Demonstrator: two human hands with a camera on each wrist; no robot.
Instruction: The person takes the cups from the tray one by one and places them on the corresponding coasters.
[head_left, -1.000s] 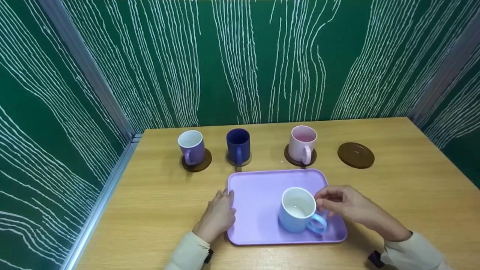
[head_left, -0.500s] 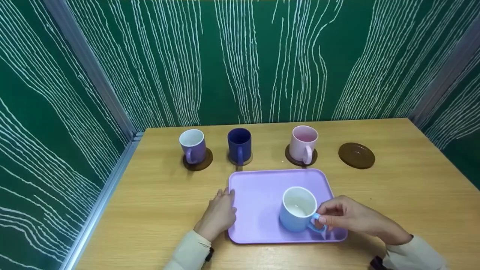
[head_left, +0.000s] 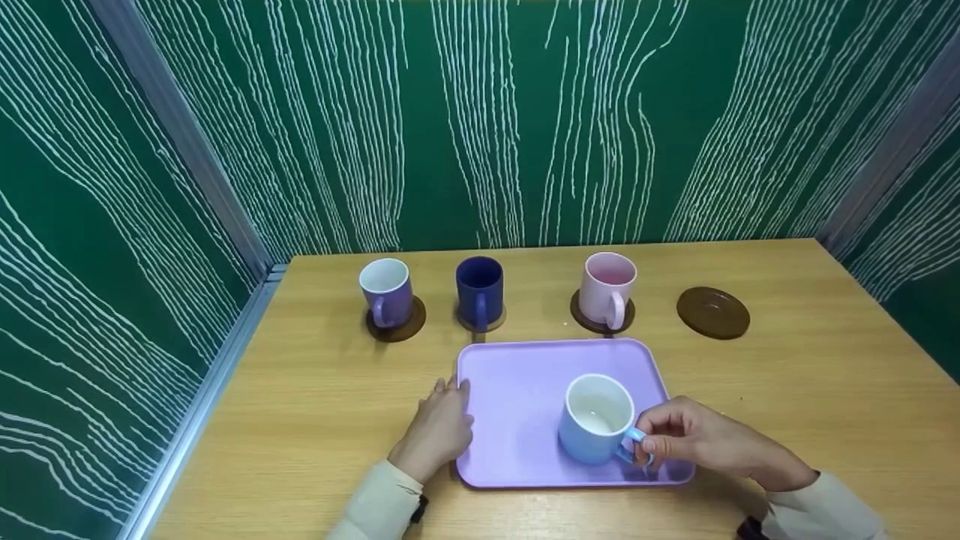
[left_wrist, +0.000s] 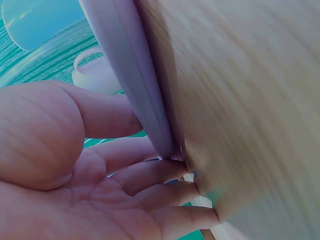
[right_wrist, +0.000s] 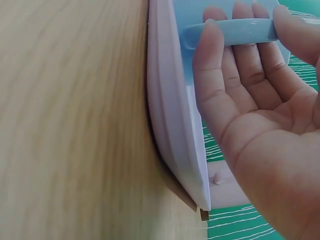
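Observation:
In the head view, a light blue mug with a white inside stands upright on the right part of a lilac tray. My right hand holds the mug by its handle. The right wrist view shows fingers curled through the handle and the thumb against it. At the tray's left side is my left hand. Its fingers are fairly straight, with tips at the wooden table, and the thumb touches the tray's rim.
Behind the tray stand a purple mug, a dark blue mug and a pink mug, each on a coaster. A brown coaster lies to their right with nothing on it. Green panels with white lines enclose the wooden table.
My right hand has come down from beside the mug's rim and taken hold of its handle. Mug, tray and left hand have stayed in place.

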